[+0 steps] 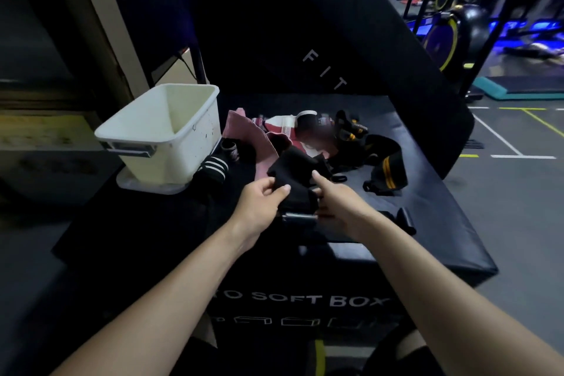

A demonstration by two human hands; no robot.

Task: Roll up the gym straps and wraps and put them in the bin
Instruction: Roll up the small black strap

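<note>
A black strap (pixel 297 172) with a metal buckle at its near end is held over the black soft box (pixel 427 241). My left hand (pixel 262 204) pinches its left side and my right hand (pixel 341 204) grips its right side, index finger stretched out. Beyond them lies a heap of wraps: a pink one (pixel 244 134), a pink-and-white one (pixel 285 125), a black-and-yellow strap (pixel 351 128) and a black wrap with yellow stripes (pixel 387 171). A black wrap with white stripes (pixel 213 169) lies beside the white bin (pixel 164 134), which looks empty.
The bin stands on a white lid at the box's left rear. A small dark roll (pixel 230 148) lies by the bin. Another black strap piece (pixel 403 218) lies right of my right hand. A black padded panel rises behind; gym floor and exercise bikes are on the right.
</note>
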